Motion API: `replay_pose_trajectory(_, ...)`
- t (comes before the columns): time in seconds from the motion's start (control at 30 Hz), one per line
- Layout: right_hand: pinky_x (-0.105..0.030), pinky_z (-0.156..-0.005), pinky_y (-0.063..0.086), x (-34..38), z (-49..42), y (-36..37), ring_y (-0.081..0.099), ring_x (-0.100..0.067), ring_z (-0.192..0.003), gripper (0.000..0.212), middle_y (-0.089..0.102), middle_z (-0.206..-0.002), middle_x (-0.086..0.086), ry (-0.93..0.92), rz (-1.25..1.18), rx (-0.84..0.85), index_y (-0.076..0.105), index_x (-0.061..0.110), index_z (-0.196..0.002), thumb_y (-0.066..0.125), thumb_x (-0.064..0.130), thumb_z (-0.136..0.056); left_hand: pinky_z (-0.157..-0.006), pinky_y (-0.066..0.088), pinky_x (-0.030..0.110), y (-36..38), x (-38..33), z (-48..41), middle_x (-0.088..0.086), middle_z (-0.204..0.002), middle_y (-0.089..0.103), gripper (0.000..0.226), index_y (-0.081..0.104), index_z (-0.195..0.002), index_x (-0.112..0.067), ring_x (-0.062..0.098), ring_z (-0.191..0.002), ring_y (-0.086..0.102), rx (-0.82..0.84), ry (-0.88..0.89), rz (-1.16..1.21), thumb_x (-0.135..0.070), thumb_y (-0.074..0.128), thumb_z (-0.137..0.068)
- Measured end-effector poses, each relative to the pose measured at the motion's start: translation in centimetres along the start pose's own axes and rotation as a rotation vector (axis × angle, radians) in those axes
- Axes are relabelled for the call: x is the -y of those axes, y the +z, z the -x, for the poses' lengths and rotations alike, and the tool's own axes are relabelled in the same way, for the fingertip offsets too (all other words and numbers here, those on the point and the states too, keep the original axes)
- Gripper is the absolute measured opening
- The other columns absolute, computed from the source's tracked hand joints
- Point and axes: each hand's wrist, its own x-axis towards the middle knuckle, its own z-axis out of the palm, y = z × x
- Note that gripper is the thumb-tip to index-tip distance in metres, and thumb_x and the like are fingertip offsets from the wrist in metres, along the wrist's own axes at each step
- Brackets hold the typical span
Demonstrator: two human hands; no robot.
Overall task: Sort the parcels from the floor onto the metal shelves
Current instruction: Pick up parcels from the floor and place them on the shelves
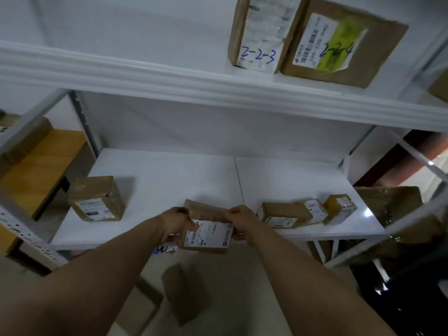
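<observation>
I hold a small brown parcel (208,232) with a white label and handwritten digits, at the front edge of the white metal shelf (169,180). My left hand (178,223) grips its left side with the thumb over the label. My right hand (240,223) grips its right side. On the same shelf a taped brown parcel (95,198) stands at the left, and three small parcels (284,214) (314,209) (339,207) lie at the right. On the upper shelf (194,86) stand two parcels marked 2-2-3 (259,35) and 2-2-4 (339,44).
Brown parcels (184,292) lie blurred on the floor below my arms. A neighbouring rack at the left holds a brown box (26,139) and a yellow-brown one (41,170). At the right a large plastic-wrapped parcel (397,209) sits behind a slanted shelf brace (421,161).
</observation>
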Motion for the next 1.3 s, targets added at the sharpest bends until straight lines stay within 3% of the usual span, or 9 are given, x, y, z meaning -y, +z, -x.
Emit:
replay_pose_trajectory(0.1,-0.042,-0.084,0.059,-0.9,-2.6,-2.0,0.063,-0.026,-0.101,0.019,0.059,-0.115,-0.007,-0.016,0.030,-0.014,0.055,0.026,-0.111,0.060,0.019,-0.094,-0.072,0.059,0.035,2.6,-1.0,-2.7,0.012,-0.097,0.074,0.041,0.063,-0.120,-0.008,0.024,-0.086,0.070,0.028,-0.074,0.053,-0.002,0.064,-0.080)
replay_pose_trajectory(0.2,-0.027,-0.067,0.050,-0.8,-5.0,-3.8,0.058,-0.015,-0.090,0.025,0.056,-0.113,-0.002,-0.058,0.118,-0.007,0.054,0.027,-0.115,0.061,0.018,-0.093,-0.068,0.057,0.036,4.7,-2.1,-5.2,0.019,-0.109,0.066,0.066,0.038,-0.140,-0.010,0.029,-0.093,0.066,-0.040,-0.126,0.222,-0.005,0.061,-0.079)
replay_pose_trajectory(0.3,-0.021,-0.064,0.040,-0.8,-7.9,-5.2,0.052,-0.007,-0.090,0.032,0.053,-0.117,0.001,-0.082,0.222,0.043,0.055,0.024,-0.127,0.060,0.018,-0.095,-0.070,0.054,0.037,6.3,-3.1,-7.8,0.020,-0.121,0.059,0.058,0.042,-0.137,-0.008,0.031,-0.098,0.061,-0.132,-0.120,0.420,-0.014,0.062,-0.083)
replay_pose_trajectory(0.53,-0.026,-0.088,0.037,-1.1,-12.6,-7.4,0.048,-0.016,-0.106,0.048,0.050,-0.144,-0.009,-0.057,0.332,0.051,0.052,0.013,-0.144,0.059,0.020,-0.097,-0.083,0.050,0.036,8.5,-4.7,-11.9,0.011,-0.124,0.056,0.049,0.056,-0.125,-0.016,0.027,-0.106,0.056,-0.094,-0.166,0.526,-0.052,0.056,-0.093)
replay_pose_trajectory(0.7,-0.026,-0.068,0.043,-1.7,-14.0,-8.0,0.049,-0.006,-0.078,0.044,0.057,-0.120,-0.008,-0.044,0.431,0.085,0.055,0.012,-0.140,0.058,0.021,-0.098,-0.097,0.050,0.045,9.7,-4.3,-13.8,0.012,-0.126,0.057,0.052,0.054,-0.128,-0.015,0.032,-0.114,0.056,-0.080,-0.138,0.593,-0.054,0.053,-0.094)
replay_pose_trajectory(0.83,-0.038,-0.090,0.051,-1.6,-13.7,-8.4,0.060,-0.025,-0.105,0.041,0.058,-0.134,-0.017,-0.034,0.500,0.116,0.057,0.004,-0.135,0.057,0.020,-0.098,-0.107,0.042,0.049,10.1,-4.2,-14.1,0.009,-0.135,0.053,0.054,0.051,-0.134,-0.016,0.030,-0.122,0.051,-0.083,-0.096,0.578,-0.053,0.052,-0.095)
replay_pose_trajectory(0.93,-0.022,-0.062,0.044,-2.0,-13.8,-8.5,0.054,-0.011,-0.083,0.042,0.058,-0.117,-0.007,-0.029,0.501,0.132,0.055,0.009,-0.138,0.057,0.021,-0.098,-0.110,0.039,0.048,10.1,-4.1,-14.3,0.007,-0.141,0.049,0.057,0.048,-0.139,-0.015,0.028,-0.127,0.047,-0.064,-0.077,0.550,-0.053,0.051,-0.096)
replay_pose_trajectory(1.1,-0.022,-0.050,0.035,-2.8,-13.7,-8.0,0.047,-0.012,-0.063,0.008,0.051,-0.079,-0.002,0.022,0.529,0.126,0.059,0.009,-0.097,0.057,0.016,-0.094,-0.109,0.036,0.047,10.7,-3.1,-14.2,0.007,-0.150,0.040,0.065,0.038,-0.146,-0.015,0.027,-0.135,0.039,-0.029,-0.057,0.492,-0.055,0.048,-0.096)
replay_pose_trajectory(1.3,-0.024,-0.055,0.038,-2.7,-13.1,-7.9,0.050,-0.015,-0.067,0.027,0.055,-0.083,-0.005,0.015,0.591,0.136,0.064,0.001,-0.115,0.054,0.018,-0.096,-0.110,0.033,0.048,11.2,-3.4,-13.3,0.008,-0.159,0.027,0.075,0.028,-0.152,-0.015,0.029,-0.144,0.028,-0.036,-0.053,0.451,-0.058,0.049,-0.095)
